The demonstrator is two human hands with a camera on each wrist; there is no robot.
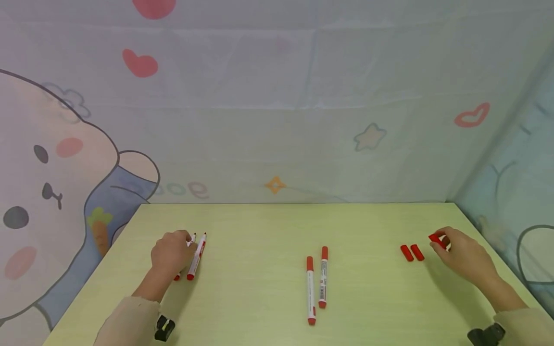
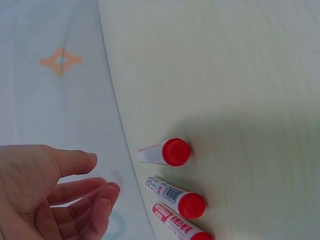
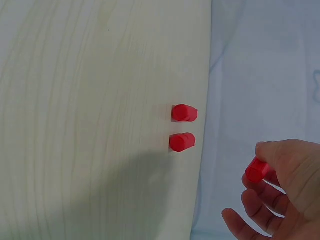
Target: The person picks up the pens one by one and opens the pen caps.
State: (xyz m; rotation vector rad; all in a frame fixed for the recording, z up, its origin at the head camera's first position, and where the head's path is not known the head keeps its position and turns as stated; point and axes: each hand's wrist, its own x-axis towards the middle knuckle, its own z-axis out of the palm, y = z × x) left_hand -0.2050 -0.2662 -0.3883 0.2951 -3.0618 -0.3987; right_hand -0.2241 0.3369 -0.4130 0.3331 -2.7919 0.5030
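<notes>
Over the uncapped markers at the left side of the table is my left hand point(image 1: 172, 250), its thumb and fingers apart with nothing between them in the left wrist view. One uncapped marker point(image 1: 197, 257) lies just right of that hand. The left wrist view shows a marker point(image 2: 155, 153) apart from two others, a barcoded marker point(image 2: 170, 194) and a marker with red print point(image 2: 177, 222). At the right, my right hand point(image 1: 467, 254) pinches a red marker cap point(image 3: 257, 171) between thumb and fingers, above the table. Two more red caps, a left cap point(image 1: 407, 253) and a right cap point(image 1: 417, 252), lie beside it.
Two capped red markers lie near the table's middle, a nearer marker point(image 1: 311, 290) and a farther marker point(image 1: 323, 277). The pale yellow table point(image 1: 255, 240) ends at a printed cloth backdrop point(image 1: 259, 96), which also hangs along the right side.
</notes>
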